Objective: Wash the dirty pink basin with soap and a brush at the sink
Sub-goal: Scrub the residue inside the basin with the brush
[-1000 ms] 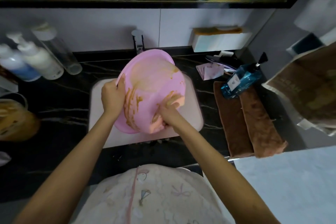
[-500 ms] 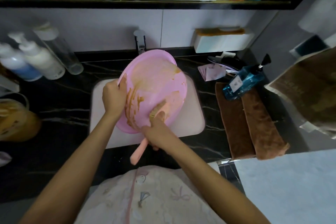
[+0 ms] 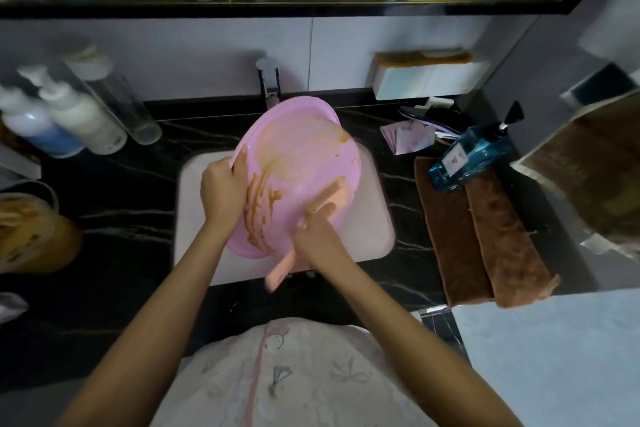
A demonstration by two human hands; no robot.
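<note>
A pink basin (image 3: 304, 156) stands tilted on its edge over the white sink (image 3: 374, 218), its inside facing me and smeared with orange-brown dirt on the left and lower part. My left hand (image 3: 221, 191) grips the basin's left rim. My right hand (image 3: 315, 229) holds a pink-orange brush (image 3: 327, 199) by its handle, whose end sticks out below my hand. The brush head lies against the basin's lower right inside wall.
The tap (image 3: 268, 83) rises behind the basin. A blue soap pump bottle (image 3: 474, 156) lies on brown towels (image 3: 485, 239) to the right. Several bottles (image 3: 79, 118) lean at the left, an orange-stained container (image 3: 31, 236) below them. A white box (image 3: 426, 80) hangs on the wall.
My right hand has swept the brush from the basin's lower middle up and to the right along the inside wall. The left hand keeps its grip on the rim.
</note>
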